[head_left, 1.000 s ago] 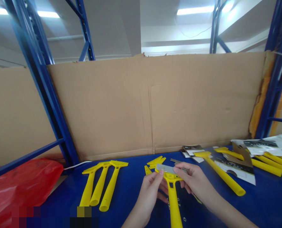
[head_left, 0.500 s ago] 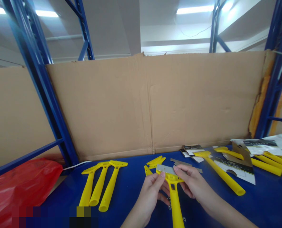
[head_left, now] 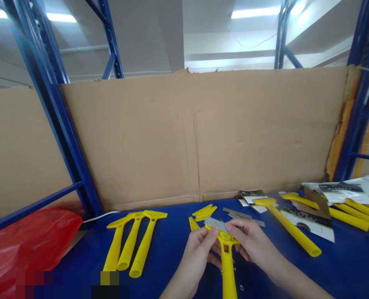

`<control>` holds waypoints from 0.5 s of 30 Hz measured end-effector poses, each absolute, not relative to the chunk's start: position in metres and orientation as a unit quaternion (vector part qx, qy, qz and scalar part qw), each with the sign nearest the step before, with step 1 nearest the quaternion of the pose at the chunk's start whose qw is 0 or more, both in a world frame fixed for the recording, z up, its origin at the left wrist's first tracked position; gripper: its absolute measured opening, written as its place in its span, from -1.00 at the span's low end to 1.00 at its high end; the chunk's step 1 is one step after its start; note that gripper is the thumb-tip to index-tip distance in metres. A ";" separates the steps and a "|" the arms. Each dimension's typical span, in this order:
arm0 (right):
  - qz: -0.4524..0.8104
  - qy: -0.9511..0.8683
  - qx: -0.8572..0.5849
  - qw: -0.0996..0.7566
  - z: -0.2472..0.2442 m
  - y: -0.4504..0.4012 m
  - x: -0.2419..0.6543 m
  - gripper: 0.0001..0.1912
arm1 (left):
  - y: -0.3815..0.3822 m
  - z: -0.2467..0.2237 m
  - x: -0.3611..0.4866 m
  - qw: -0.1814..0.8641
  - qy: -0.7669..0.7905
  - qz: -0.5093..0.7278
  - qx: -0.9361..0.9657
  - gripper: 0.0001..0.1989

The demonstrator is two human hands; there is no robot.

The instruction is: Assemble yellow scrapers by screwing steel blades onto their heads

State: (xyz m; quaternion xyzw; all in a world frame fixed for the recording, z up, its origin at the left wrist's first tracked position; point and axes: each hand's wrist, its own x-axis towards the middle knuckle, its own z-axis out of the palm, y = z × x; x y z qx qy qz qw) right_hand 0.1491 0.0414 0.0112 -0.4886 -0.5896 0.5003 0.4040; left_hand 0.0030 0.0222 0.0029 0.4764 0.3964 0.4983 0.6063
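Between my hands is a yellow plastic scraper (head_left: pixel 228 265), its hollow handle pointing down towards me. A flat metal blade (head_left: pixel 214 223) lies across its head. My left hand (head_left: pixel 196 253) grips the left side of the head, thumb on the blade. My right hand (head_left: pixel 254 241) pinches the right end, thumb pressing near the blade's edge. My fingers under the head are partly hidden. Just beyond lie loose metal blades (head_left: pixel 242 214) and small yellow plastic pieces (head_left: pixel 204 212). Small metal nuts (head_left: pixel 241 287) lie on the blue table near the handle.
Several yellow scraper handles (head_left: pixel 143 245) lie at left, beside a red plastic bag (head_left: pixel 25 249). To the right are another yellow scraper handle (head_left: pixel 292 228), printed cards (head_left: pixel 311 224) and more yellow handles (head_left: pixel 355 216). A cardboard panel (head_left: pixel 196 137) stands behind, between blue posts (head_left: pixel 69 145).
The scraper has shifted slightly left at its handle end, and the blade is tilted a little more. Both hands keep their hold, the right thumb moving slightly left.
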 end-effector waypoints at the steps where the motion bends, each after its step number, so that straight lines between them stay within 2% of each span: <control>1: 0.498 -0.591 -0.492 0.402 0.011 0.041 0.149 -0.61 | 0.023 0.002 0.002 0.607 0.394 0.501 0.475 -0.55; 8: 0.493 -0.567 -0.522 0.402 0.005 0.046 0.145 -0.68 | 0.029 -0.001 -0.002 0.590 0.424 0.529 0.438 -0.57; 15: 0.540 -0.513 -0.511 0.428 0.008 0.039 0.136 -0.66 | 0.033 -0.001 -0.002 0.563 0.419 0.567 0.432 -0.59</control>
